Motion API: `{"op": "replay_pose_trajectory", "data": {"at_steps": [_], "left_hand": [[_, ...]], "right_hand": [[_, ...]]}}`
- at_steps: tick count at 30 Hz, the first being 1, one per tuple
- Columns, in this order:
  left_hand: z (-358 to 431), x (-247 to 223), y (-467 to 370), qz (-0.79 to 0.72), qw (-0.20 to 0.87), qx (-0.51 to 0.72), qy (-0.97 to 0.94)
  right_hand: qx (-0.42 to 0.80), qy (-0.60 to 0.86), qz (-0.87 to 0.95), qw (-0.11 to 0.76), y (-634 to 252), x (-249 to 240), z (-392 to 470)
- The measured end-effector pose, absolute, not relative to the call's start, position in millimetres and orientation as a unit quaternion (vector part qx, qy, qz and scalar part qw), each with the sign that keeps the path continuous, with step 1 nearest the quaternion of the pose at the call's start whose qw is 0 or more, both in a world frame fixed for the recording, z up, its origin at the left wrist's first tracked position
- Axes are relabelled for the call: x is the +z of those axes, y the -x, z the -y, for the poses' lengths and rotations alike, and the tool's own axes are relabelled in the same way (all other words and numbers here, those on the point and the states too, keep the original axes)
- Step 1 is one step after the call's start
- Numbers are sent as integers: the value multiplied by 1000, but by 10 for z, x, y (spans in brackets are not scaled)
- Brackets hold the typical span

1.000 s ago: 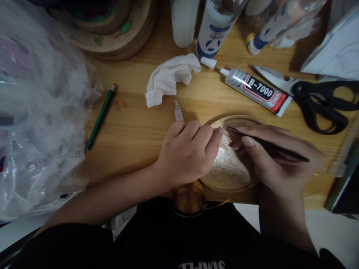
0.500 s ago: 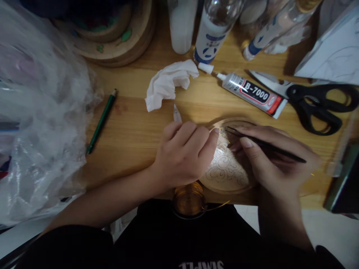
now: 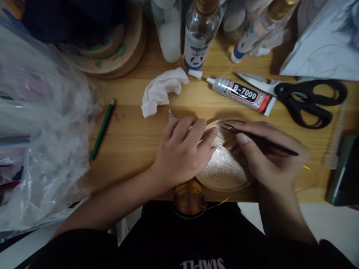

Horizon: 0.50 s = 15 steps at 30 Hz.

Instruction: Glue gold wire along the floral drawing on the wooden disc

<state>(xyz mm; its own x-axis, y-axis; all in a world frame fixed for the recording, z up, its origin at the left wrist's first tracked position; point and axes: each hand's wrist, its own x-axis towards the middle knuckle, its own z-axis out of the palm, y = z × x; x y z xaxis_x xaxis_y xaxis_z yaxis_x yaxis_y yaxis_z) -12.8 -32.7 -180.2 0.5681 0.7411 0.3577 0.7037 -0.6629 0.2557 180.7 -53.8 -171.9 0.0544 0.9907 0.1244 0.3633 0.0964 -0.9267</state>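
Black tweezers (image 3: 269,144) are held in my right hand (image 3: 272,160), with their tips over the upper part of a round wooden board (image 3: 235,185). Curling scroll lines are drawn on the board's pale face, and a short bit of gold wire shows near the fingers. My left hand (image 3: 179,153) is closed, knuckles up, its index fingertip on the board close to the tweezer tips; anything pinched under it is hidden. Below that hand, a spool of gold wire (image 3: 189,200) sits at the table edge with a loose end sticking out. A clear pointed tip (image 3: 171,114) shows beyond the left knuckles.
Crumpled tissue (image 3: 162,89), a B-7000 glue tube (image 3: 242,93) and black-handled scissors (image 3: 305,97) lie beyond my hands. Bottles (image 3: 198,41) stand at the back. At left are a green pencil (image 3: 103,129) and plastic bags (image 3: 53,149); a dark phone-like object (image 3: 343,172) is at right.
The view has shifted slightly, moving the table items left. My left index finger has straightened a little and its fingers look looser. The tweezers stay in my right hand over the board.
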Motion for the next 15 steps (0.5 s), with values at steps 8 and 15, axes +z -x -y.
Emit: {"op": "replay_pose_trajectory", "data": {"at_steps": [8,15], "left_hand": [[319,-1794,159,-402,30,232,-886],[289,-1756,200,-398,59,232,-886]], "right_hand": [[365,565,579,461,-1829,-1786,531],[385,561,570,461,-1814,-1750,523]]}}
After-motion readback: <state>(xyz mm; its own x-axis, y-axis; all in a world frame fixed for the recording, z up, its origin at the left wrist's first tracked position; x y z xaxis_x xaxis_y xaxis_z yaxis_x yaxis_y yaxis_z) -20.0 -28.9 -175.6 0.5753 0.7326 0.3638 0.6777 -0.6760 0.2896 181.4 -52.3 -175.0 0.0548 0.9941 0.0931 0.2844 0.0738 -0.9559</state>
